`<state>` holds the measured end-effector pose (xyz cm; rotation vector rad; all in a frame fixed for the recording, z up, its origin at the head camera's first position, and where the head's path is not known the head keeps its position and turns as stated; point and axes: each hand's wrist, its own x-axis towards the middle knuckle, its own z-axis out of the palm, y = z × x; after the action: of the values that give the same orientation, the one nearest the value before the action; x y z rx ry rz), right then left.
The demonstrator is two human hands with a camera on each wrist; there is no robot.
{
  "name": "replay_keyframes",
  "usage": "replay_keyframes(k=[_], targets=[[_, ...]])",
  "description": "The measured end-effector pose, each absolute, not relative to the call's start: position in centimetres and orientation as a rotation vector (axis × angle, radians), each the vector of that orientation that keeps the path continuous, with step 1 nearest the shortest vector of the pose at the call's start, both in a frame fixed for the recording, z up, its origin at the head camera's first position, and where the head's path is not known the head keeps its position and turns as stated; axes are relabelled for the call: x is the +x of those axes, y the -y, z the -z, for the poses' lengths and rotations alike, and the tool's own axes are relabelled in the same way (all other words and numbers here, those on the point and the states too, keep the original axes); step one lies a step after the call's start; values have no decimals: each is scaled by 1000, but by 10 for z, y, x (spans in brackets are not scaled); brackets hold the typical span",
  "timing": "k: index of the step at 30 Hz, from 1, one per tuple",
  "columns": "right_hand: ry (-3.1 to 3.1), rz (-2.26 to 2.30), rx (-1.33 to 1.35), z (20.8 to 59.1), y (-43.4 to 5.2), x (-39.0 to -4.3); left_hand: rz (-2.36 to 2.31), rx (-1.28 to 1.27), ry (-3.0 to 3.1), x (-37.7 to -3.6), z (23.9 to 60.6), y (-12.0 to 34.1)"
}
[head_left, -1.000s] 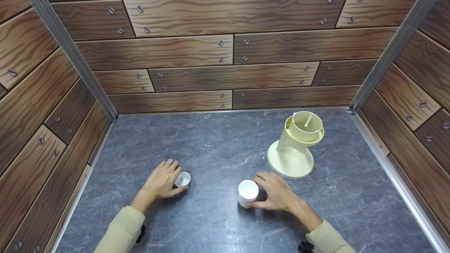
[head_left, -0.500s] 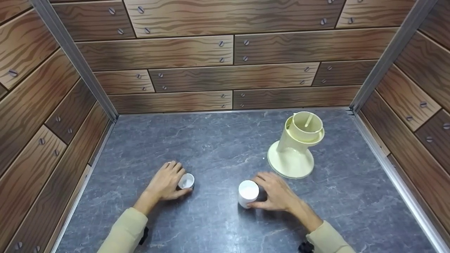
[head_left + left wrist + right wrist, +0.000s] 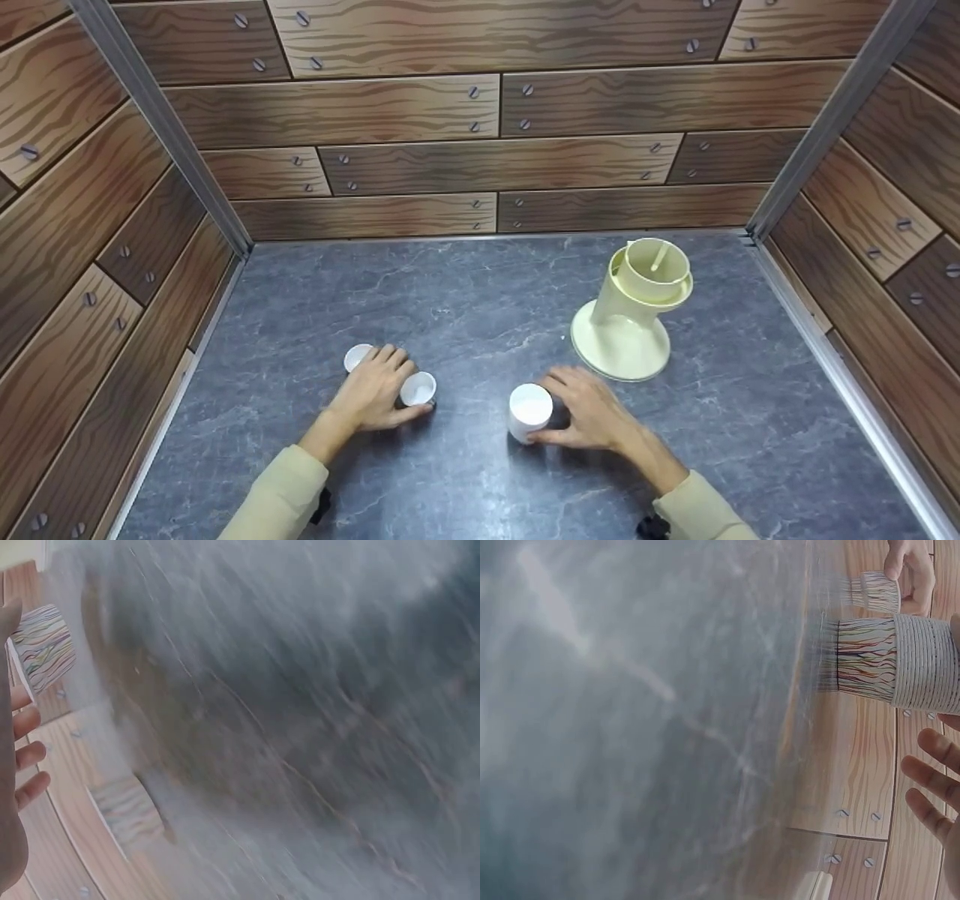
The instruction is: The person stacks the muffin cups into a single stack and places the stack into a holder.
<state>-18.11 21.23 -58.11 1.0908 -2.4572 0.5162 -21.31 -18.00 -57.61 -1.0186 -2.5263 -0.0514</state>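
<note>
Head view: grey marbled bench (image 3: 465, 300) boxed in by wood-print walls (image 3: 420, 112) on three sides. Left hand (image 3: 371, 394) lies on the bench, fingers and thumb curled round a small white cup (image 3: 418, 388) that stands upright. A white lid (image 3: 358, 357) lies flat just beyond the fingertips of that hand, at its far left side. Right hand (image 3: 589, 412) rests on the bench with fingers curved about a larger white cup (image 3: 529, 411), touching its right side; the cup stands upright, mouth open. The two cups are apart, the hands well apart. A cream stand (image 3: 626, 322) with a round base and a cup-like top holding a stick stands behind the right hand, near but not touching. Left wrist view, blurred: bench surface fills the frame; left hand (image 3: 15, 787) at the left edge with fingertips showing; a cup (image 3: 45, 645) with coloured line print on its side, a pattern the head view does not show. Right wrist view: larger cup (image 3: 896, 660) seen side-on, ribbed near one end, coloured lines on the rest; fingers (image 3: 930, 780) of the right hand spread beside it, the grip itself out of frame; the small cup (image 3: 874, 591) and left hand (image 3: 909, 570) beyond.
</note>
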Motion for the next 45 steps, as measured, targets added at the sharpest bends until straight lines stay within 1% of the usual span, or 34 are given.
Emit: replay_keyframes(k=[12, 45], targets=[[2437, -497, 1098, 582, -213, -181, 69, -1052, 2493, -204, 567, 155], [2447, -497, 1097, 581, -212, -182, 230, -1087, 2491, -193, 550, 117]])
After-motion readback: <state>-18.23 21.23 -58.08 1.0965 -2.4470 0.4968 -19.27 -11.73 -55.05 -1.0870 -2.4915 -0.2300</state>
